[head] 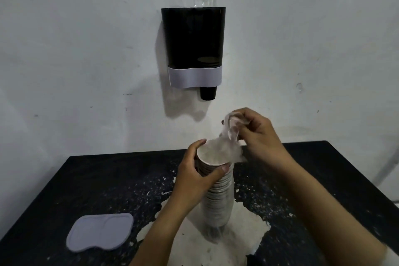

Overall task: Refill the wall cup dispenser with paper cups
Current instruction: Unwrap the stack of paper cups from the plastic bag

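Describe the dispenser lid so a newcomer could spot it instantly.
Start at the black table below the wall dispenser. On its near left part, left of the cup stack that the left hand grips, lies the lid. It is the only flat, pale lilac-grey piece there, with a rounded, bean-like outline.

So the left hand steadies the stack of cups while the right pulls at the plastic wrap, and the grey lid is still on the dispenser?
Not quite: the grey lid lies on the black table, left of the stack of cups, as the head view shows. The rest holds.
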